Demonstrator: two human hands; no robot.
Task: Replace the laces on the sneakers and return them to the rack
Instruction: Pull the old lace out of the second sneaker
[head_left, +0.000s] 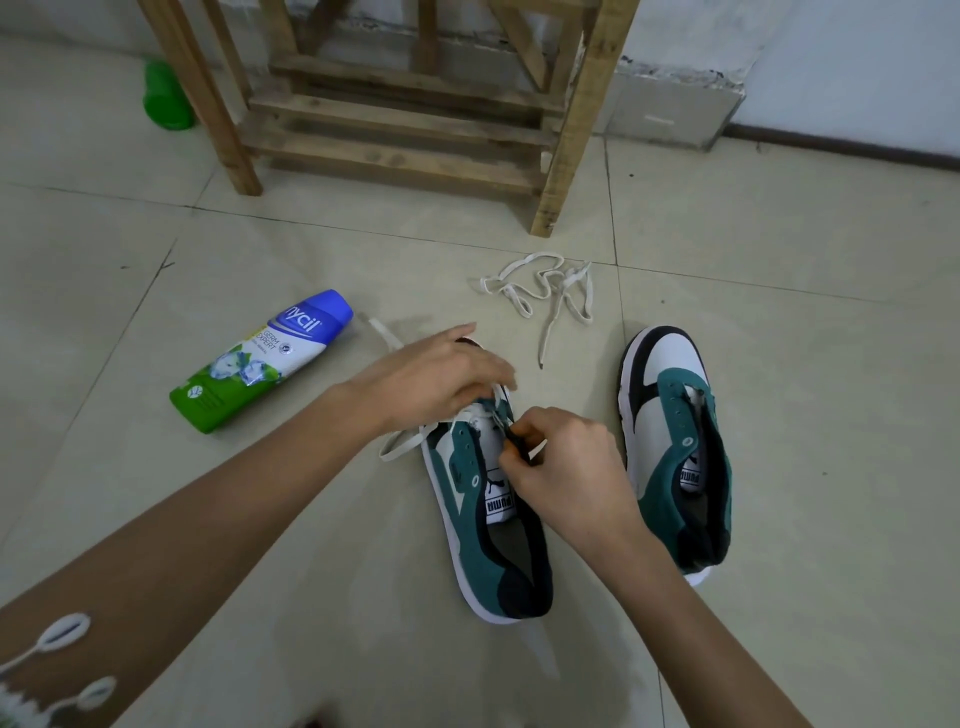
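Two green, white and black sneakers stand on the floor, toes pointing away from me. My left hand covers the toe of the left sneaker and grips a white lace that loops out to the left. My right hand pinches the lace's other end at the eyelets by the tongue. The right sneaker stands unlaced beside it. A second white lace lies loose and tangled on the floor behind the shoes.
A wooden rack stands at the back against the wall. A blue-capped powder bottle lies on the tiles to the left. A green object sits behind the rack's left leg. Patterned cloth shows at the bottom left.
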